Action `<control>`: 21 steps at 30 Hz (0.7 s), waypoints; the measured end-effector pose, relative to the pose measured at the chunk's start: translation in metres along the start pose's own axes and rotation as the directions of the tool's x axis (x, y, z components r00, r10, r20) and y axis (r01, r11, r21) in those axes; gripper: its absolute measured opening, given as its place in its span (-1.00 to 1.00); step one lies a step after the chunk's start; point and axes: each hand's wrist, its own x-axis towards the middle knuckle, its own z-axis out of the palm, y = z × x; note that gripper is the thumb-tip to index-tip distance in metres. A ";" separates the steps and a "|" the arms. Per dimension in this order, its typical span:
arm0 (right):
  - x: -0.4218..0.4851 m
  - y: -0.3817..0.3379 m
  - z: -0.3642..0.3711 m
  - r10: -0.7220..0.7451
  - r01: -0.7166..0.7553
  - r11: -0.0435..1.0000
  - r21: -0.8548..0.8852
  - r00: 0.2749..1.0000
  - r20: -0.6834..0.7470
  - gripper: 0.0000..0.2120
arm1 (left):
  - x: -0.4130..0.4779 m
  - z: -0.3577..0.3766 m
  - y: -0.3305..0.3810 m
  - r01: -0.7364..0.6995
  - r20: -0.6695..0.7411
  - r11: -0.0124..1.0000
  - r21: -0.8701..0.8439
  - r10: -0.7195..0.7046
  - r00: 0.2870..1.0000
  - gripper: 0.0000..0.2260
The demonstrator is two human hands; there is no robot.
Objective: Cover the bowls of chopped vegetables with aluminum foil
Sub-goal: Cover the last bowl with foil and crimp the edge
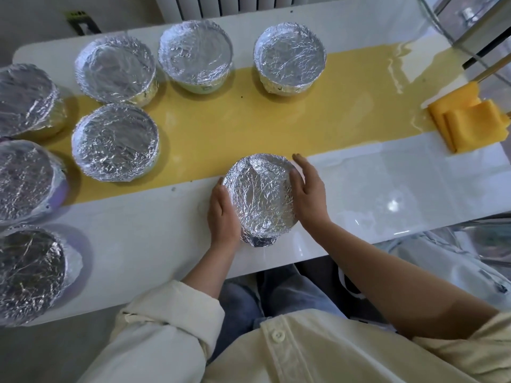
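A foil-wrapped bowl [261,197] sits near the front edge of the white table [138,244], its contents hidden under crumpled foil. My left hand [222,214] cups its left side, fingers curved against the foil. My right hand [308,192] lies against its right side with straight fingers, pressing the foil to the rim. Several more bowls stand foil-covered: one [116,142] to the left on the yellow runner [249,128], and three along the back, among them one [289,58] at back right.
More foil-covered bowls [25,181] line the table's left edge. A folded yellow cloth [467,123] lies at the right end. Glass furniture [470,26] stands at the far right, a radiator [221,5] behind the table. My knees are below the front edge.
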 end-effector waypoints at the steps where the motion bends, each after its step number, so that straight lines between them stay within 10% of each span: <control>1: -0.002 -0.002 -0.001 -0.140 0.137 0.988 -0.067 0.990 -0.035 -0.66 | 0.003 -0.005 0.001 0.006 0.006 1.000 -0.013 -0.006 1.000 -0.61; 5: -0.019 -0.027 -0.004 -0.600 0.617 0.755 -0.222 0.787 0.143 -0.81 | 0.012 -0.029 -0.005 -0.103 -0.065 0.984 0.143 0.113 0.992 -0.70; 8: -0.039 -0.027 0.002 -0.633 0.756 0.593 -0.277 0.651 0.418 -0.88 | 0.008 -0.042 -0.005 -0.161 -0.118 0.956 0.244 0.194 0.974 -0.84; 21: -0.071 -0.019 0.012 -0.563 0.707 0.502 -0.498 0.705 0.432 -0.79 | -0.031 -0.056 -0.004 0.014 0.048 0.980 0.198 -0.024 0.999 -0.85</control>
